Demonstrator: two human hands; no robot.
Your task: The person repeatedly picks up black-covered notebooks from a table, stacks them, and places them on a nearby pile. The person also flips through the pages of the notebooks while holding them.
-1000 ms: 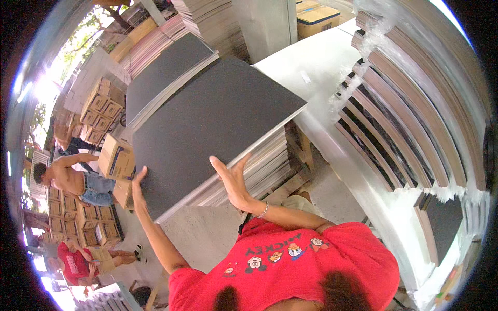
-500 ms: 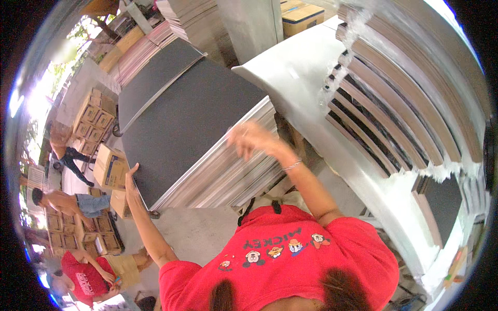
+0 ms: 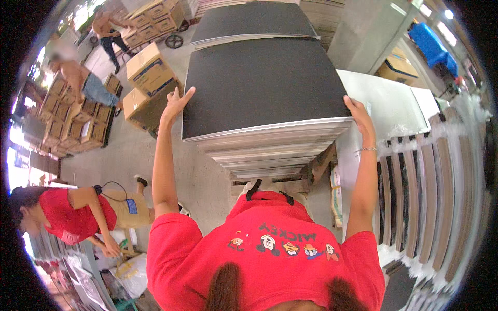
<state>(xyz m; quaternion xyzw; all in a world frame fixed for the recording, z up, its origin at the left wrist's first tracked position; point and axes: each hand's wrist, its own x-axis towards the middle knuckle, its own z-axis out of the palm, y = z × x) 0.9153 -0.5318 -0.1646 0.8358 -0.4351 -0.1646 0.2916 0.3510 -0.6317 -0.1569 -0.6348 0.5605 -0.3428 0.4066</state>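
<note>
A large flat black panel lies on top of a tall stack of panels in front of me. My left hand grips its left edge, thumb at the rim and fingers along the side. My right hand holds the right edge near the front corner, with the thumb on the rim and the other fingers partly hidden. The panel's pale front edge faces me. Behind it lies a second black-topped stack.
Cardboard boxes stand left of the stack. Other people work at the left, one in a red shirt nearest. A white surface and a row of upright wrapped panels lie to the right. A pillar rises behind.
My right hand has moved from above the panel's front edge to its right edge and closed there. My left hand stays at the left edge. The view has turned.
</note>
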